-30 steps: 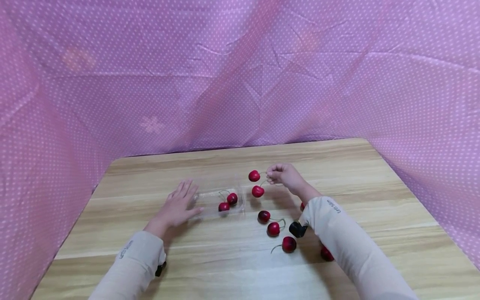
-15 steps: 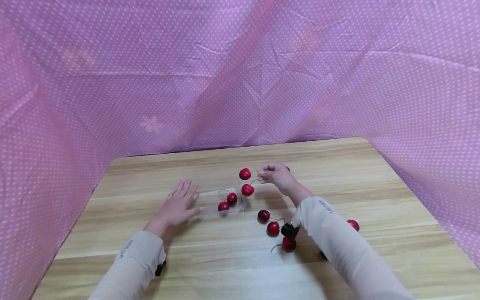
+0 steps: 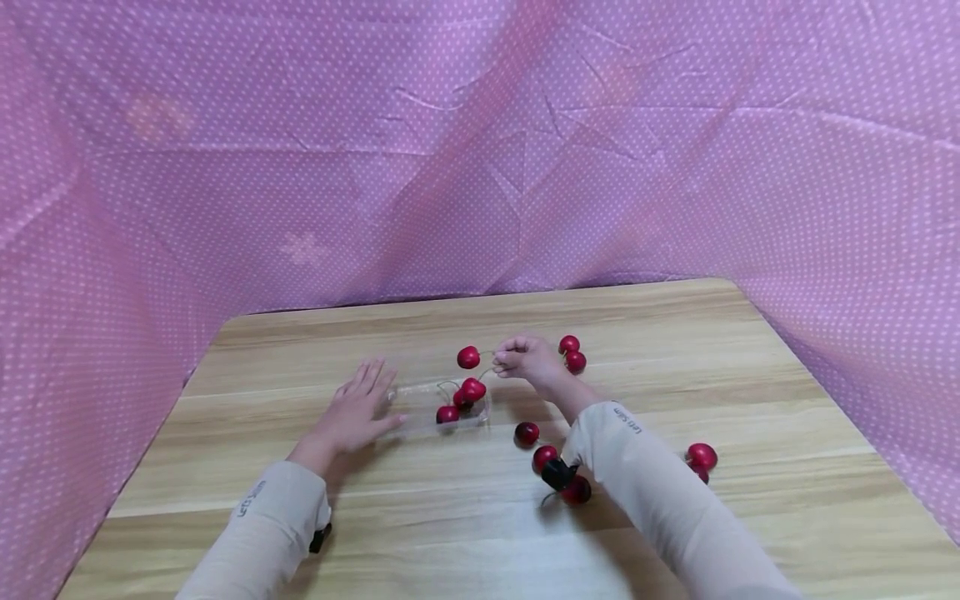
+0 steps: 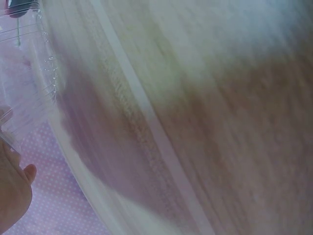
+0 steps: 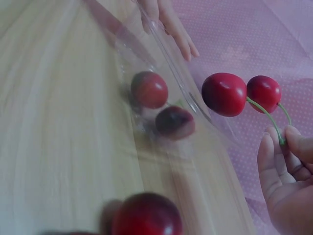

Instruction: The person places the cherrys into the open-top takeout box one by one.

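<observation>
A pair of red cherries (image 3: 468, 357) hangs by its green stems from my right hand (image 3: 531, 364), whose thumb and fingertips pinch the stem ends. In the right wrist view the held cherries (image 5: 224, 94) are at the side of a clear plastic box (image 5: 181, 85). Inside that box (image 3: 412, 407) lies another cherry pair (image 3: 447, 414), one fruit partly covered by a held cherry in the head view. My left hand (image 3: 352, 412) rests at the box's left end, fingers straight and spread. Only part of that hand (image 4: 12, 191) enters the left wrist view.
Several cherries (image 3: 527, 433) lie on the wooden table (image 3: 187, 467) beneath and beside my right wrist, partly hidden by a black wrist camera (image 3: 558, 474). Two more (image 3: 575, 361) sit behind the right hand, others (image 3: 702, 456) right of the forearm. Pink dotted cloth (image 3: 480, 167) surrounds the table.
My right hand has carried the cherry pair leftward, from right of the box to over its right part. Cherries formerly behind the right arm now show. The left hand stays put.
</observation>
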Available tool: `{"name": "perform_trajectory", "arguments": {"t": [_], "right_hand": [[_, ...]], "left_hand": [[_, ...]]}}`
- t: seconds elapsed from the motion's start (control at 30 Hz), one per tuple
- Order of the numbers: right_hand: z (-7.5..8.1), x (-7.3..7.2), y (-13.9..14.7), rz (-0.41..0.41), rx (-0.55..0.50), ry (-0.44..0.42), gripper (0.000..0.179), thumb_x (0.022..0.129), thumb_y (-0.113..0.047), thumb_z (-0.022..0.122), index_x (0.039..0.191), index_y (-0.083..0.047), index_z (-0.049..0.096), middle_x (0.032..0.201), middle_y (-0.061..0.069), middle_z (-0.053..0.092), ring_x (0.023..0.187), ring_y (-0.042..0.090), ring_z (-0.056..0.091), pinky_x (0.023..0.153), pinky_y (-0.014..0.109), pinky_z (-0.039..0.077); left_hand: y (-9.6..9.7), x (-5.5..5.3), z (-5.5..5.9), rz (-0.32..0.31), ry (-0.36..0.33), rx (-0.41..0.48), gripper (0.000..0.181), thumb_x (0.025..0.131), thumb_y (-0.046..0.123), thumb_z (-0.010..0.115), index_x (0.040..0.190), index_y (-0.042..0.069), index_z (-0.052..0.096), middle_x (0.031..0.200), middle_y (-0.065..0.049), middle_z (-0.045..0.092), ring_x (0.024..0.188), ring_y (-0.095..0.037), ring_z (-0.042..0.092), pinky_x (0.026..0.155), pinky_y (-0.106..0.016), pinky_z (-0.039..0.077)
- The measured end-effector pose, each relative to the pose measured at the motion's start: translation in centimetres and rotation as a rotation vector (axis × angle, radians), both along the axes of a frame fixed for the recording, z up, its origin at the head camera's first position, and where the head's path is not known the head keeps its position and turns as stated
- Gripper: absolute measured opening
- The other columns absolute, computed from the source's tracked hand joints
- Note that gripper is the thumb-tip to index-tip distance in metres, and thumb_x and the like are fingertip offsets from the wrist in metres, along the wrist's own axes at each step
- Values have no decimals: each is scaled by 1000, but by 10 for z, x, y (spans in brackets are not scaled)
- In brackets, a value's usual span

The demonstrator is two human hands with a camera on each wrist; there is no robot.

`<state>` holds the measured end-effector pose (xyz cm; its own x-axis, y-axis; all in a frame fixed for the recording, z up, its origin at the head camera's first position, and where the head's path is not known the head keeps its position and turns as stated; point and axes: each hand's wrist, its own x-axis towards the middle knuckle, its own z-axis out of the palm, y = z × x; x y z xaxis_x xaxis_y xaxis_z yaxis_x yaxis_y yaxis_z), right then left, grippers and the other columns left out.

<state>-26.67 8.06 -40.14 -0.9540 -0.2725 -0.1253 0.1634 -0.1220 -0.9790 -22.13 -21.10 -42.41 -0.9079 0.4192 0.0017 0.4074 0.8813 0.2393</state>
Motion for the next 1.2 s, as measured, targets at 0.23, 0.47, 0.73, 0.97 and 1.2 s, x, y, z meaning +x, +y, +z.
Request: {"name": "perform_trajectory", "arguments": {"t": [0.23, 0.47, 0.73, 0.97, 1.2], "right_hand": [[-1, 4, -15, 17, -3, -1, 16, 82, 8, 49, 95, 18, 47, 77, 15, 59, 62, 14, 58, 67, 29, 50], [-1, 4, -23, 6, 37, 7, 15, 81, 8, 50, 93, 17, 50, 80, 20, 59, 64, 17, 58, 71, 33, 49], [-1, 5, -33, 46, 100, 6, 19, 81, 7, 51, 96, 19, 50, 77, 17, 60, 63, 15, 58, 74, 39, 48], [2, 7, -43, 60, 161, -17, 20, 81, 6, 53, 97, 18, 51, 78, 21, 60, 59, 16, 58, 64, 31, 51], [4, 5, -51, 68, 256, 12, 14, 81, 5, 54, 92, 14, 55, 79, 19, 61, 61, 19, 60, 62, 30, 51]], "left_hand": [[1, 2, 0, 5, -2, 13, 77, 82, 48, 49, 138, 8, 16, 143, -13, -1, 128, -32, -3, 97, -55, 11], [2, 2, -1, 7, -3, 17, 77, 81, 50, 48, 138, 9, 17, 143, -12, 0, 128, -31, -2, 97, -54, 12], [3, 2, 1, -1, 4, 4, 76, 82, 49, 48, 138, 7, 18, 143, -14, 0, 128, -32, -1, 98, -54, 12], [3, 1, 2, -2, 24, 9, 75, 82, 47, 50, 136, 5, 22, 143, -15, 3, 127, -36, 4, 97, -54, 14], [2, 1, 3, 4, 19, 18, 74, 82, 47, 50, 136, 4, 23, 143, -15, 3, 127, -35, 3, 97, -55, 13]]}}
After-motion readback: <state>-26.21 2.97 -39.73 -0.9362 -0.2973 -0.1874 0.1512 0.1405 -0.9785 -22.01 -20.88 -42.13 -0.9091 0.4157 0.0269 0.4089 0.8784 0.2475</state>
